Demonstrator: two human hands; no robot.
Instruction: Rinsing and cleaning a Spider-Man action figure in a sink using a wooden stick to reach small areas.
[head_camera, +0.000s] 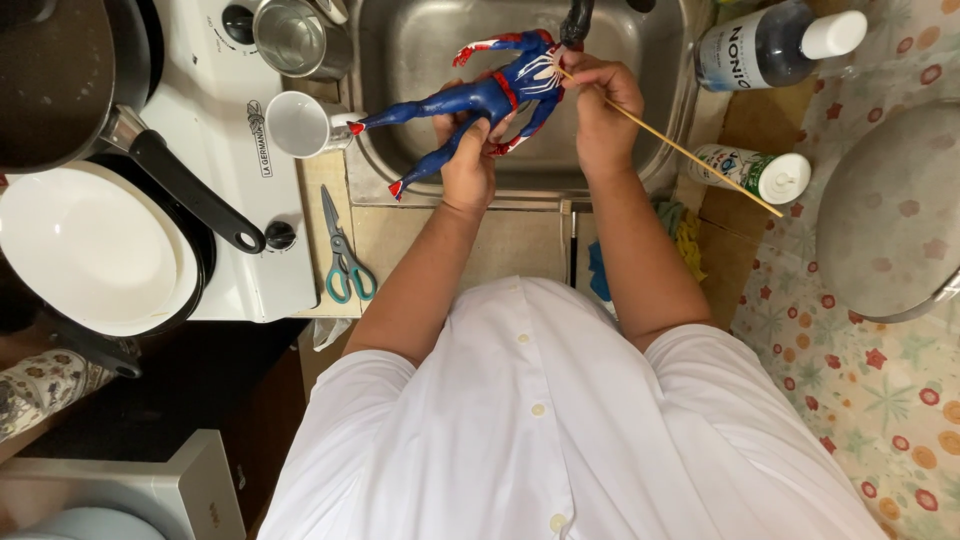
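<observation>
My left hand (468, 160) grips a blue and red action figure (490, 95) by its legs and waist, holding it over the steel sink (420, 50). The figure lies slanted, head toward the tap and feet pointing left. My right hand (602, 105) pinches a thin wooden stick (690, 155) whose tip touches the figure's chest. The stick's long end runs out to the lower right, past the sink's edge.
A white stove (215, 110) at the left carries a black pan (60, 80) and a white plate (85, 245). Scissors (342, 255), a white cup (300, 123) and a steel pot (295, 35) lie beside the sink. Two bottles (770, 40) (760, 172) and a grey lid (890, 210) rest at the right.
</observation>
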